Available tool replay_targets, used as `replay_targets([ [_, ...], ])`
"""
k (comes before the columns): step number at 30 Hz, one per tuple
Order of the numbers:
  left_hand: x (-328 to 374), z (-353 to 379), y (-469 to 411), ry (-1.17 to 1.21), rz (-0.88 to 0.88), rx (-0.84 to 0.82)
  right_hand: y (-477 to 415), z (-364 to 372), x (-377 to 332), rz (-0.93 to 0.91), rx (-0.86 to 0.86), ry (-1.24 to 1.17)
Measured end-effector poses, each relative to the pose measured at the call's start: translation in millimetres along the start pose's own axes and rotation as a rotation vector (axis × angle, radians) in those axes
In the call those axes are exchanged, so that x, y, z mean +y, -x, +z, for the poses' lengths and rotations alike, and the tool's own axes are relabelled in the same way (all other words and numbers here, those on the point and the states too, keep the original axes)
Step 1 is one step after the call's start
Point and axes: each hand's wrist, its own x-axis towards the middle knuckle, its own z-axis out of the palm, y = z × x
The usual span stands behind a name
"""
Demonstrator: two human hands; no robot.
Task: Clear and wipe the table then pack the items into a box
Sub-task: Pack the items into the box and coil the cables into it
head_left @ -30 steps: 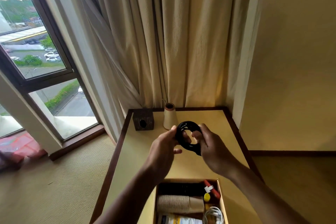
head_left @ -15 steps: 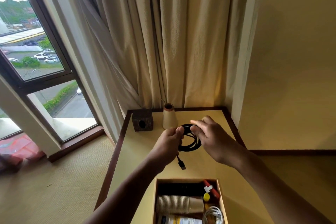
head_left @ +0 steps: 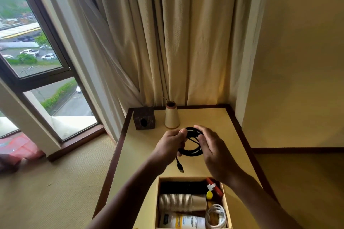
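Over the bench (head_left: 145, 154), head view: hands?
— Left hand (head_left: 168, 147) and right hand (head_left: 214, 150) both pinch the coiled black cable (head_left: 192, 152) in the air, so the loops hold together.
— Headed where?
— Probably the box (head_left: 182, 178) just below. It's crowded with cups (head_left: 176, 202) and a white cable (head_left: 216, 214). The dangling plug (head_left: 180, 168) may snag.

The table (head_left: 139, 145) bears a dark cube (head_left: 144, 121), a cream cone (head_left: 172, 117) — and a box (head_left: 186, 178).
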Motion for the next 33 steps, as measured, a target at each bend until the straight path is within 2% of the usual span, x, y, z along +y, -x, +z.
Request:
replay_targets([
  [3,-7.7,-5.1,2.6,-0.012,-0.051,-0.078,12.4,-2.2,10.8,-0.010,-0.091,0.093],
  [4,-15.0,-4.3,5.2,0.014,-0.074,-0.099,18.6,-2.6,13.7,-0.005,-0.119,0.056],
  [7,-45.0,8.5,10.9,0.075,-0.177,-0.113,34.1,-0.5,23.6,0.151,-0.244,-0.173],
  [11,-95.4,42.4,22.1,0.212,-0.350,-0.047,58.5,12.3,55.7,0.349,-0.353,-0.209],
  [14,-134.2,64.8,29.0,0.303,-0.411,-0.033,74.1,23.0,78.9,0.428,-0.336,-0.113],
  [19,-166.3,78.2,30.9,0.170,-0.337,-0.099,87.1,30.2,101.3,0.477,-0.309,-0.024],
  [21,-177.1,73.1,30.9,-0.158,-0.201,-0.107,90.8,32.7,111.1,0.507,-0.289,-0.005],
  [24,-192.4,43.2,34.6,-0.942,0.066,0.010,95.5,35.8,118.1,0.540,-0.293,0.004],
  [26,-198.3,23.8,39.5,-1.240,0.122,-0.086,97.7,37.9,120.5,0.539,-0.282,0.018],
  [28,-209.4,14.9,37.4,-1.351,0.112,-0.181,99.7,42.7,125.1,0.511,-0.244,0.078],
  [30,-212.9,14.8,34.7,-1.397,0.124,-0.208,101.6,43.6,128.4,0.458,-0.223,0.155],
  [33,-212.2,14.3,32.8,-1.383,0.135,-0.176,107.8,39.5,127.3,0.407,-0.327,0.205],
])
